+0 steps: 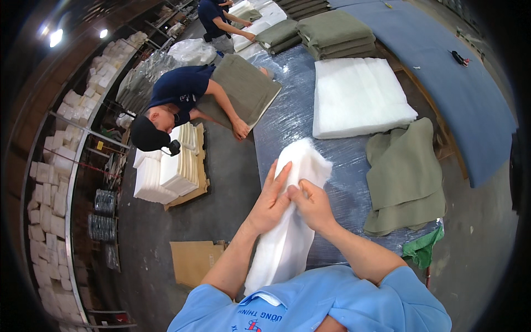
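Observation:
A long piece of white fluffy padding (283,249) hangs folded lengthwise in front of my chest, its far end over the near part of the plastic-covered table (343,188). My left hand (269,202) grips its left side, fingers stretched along the outside and thumb toward the middle. My right hand (312,206) pinches the right side, thumb close to the left one. Right of my hands lie olive-green fabric pieces (402,171), loosely folded. Beyond them rests a thick stack of white padding sheets (359,99).
Folded green stacks (337,36) stand at the far end. On the left, a co-worker (182,91) bends over a green covered pad (240,88); another person (215,19) works farther back. White foam blocks (171,166) sit on the floor; a blue-topped table (437,66) runs along the right.

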### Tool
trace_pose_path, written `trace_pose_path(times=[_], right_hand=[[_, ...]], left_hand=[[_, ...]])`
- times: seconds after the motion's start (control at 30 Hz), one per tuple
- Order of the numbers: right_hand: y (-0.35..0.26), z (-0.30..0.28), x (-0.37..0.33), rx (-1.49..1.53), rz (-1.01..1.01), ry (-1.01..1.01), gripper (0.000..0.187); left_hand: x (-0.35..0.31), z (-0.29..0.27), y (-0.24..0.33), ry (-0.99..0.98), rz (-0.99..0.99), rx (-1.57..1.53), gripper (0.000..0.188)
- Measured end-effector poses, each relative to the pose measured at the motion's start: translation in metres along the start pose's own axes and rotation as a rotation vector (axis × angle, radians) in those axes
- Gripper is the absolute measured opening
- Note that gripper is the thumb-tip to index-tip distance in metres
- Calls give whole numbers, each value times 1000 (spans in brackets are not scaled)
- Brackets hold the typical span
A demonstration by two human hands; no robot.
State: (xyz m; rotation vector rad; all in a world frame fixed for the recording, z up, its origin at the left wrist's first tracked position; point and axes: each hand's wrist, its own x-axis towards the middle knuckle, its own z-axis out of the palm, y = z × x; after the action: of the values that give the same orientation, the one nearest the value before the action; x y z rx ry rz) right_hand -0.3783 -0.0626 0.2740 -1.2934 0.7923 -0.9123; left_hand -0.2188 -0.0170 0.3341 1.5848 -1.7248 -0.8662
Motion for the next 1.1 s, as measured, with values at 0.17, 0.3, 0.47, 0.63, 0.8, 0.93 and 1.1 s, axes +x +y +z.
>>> trace_pose_path(times=[0.17, 0.3, 0.47, 0.63, 0.8, 0.93, 1.1], right_hand=[[13, 4, -4, 113, 19, -5, 48], [30, 8, -6, 156, 37, 60, 44], [70, -15, -20, -77, 225, 94, 34], [31, -3, -35, 180, 70, -33, 21], [18, -2, -42, 265, 105, -100, 15], [16, 7, -54, 202, 11, -83, 15], [16, 14, -55, 136, -18, -93, 14]], left_hand=[[-3, -4, 6, -36, 44, 158, 68], [-5, -12, 7, -53, 21, 184, 68], [-6, -16, 11, -54, -5, 187, 68], [-32, -9, -1, 95, 3, -72, 74], [-90, -10, 11, 111, -68, 3, 85], [-108, 1, 42, 114, -189, 246, 73], [-107, 5, 49, 210, -138, 311, 50]])
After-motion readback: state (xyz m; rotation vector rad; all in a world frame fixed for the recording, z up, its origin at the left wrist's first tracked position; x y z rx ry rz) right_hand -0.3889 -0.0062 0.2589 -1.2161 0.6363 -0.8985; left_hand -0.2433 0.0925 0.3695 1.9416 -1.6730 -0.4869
